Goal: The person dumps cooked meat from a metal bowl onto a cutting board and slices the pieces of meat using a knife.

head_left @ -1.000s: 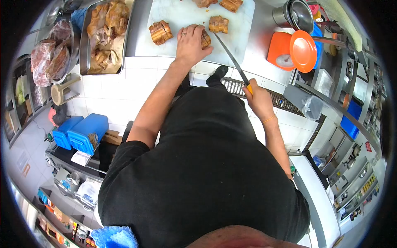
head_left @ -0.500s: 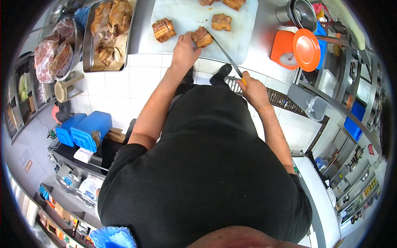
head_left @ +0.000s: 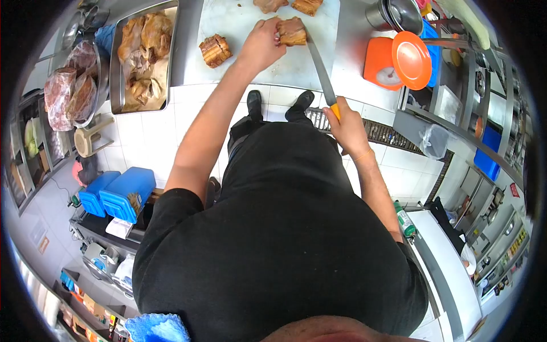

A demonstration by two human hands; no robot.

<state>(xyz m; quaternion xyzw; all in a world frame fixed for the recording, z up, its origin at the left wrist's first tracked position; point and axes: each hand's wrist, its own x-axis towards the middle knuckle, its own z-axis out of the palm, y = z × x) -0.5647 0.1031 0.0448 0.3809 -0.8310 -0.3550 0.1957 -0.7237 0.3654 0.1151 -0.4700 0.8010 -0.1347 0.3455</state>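
My left hand (head_left: 264,47) is closed against the left side of a piece of roasted pork belly (head_left: 293,32) on the white cutting board (head_left: 250,12). Some of its fingertips are hidden behind the meat. My right hand (head_left: 347,130) grips the yellow handle of a long knife (head_left: 322,71). The blade points up and away from me, its tip at the right edge of that piece. Another browned pork piece (head_left: 215,51) lies at the left of the board. Two more, a paler meat piece (head_left: 270,5) and a browned chunk (head_left: 307,6), are near the far edge.
Left of the board, a metal tray (head_left: 169,62) holds roasted poultry. Beyond it, a bowl holds plastic-wrapped meat (head_left: 71,85). To the right are an orange scale (head_left: 380,62), an orange plate (head_left: 411,60) and metal bowls (head_left: 404,17). Blue bins (head_left: 128,191) stand behind me at left.
The view has shifted, so the board appears further left. My left hand has moved away from me with its meat to where another piece lay; one fewer separate piece shows.
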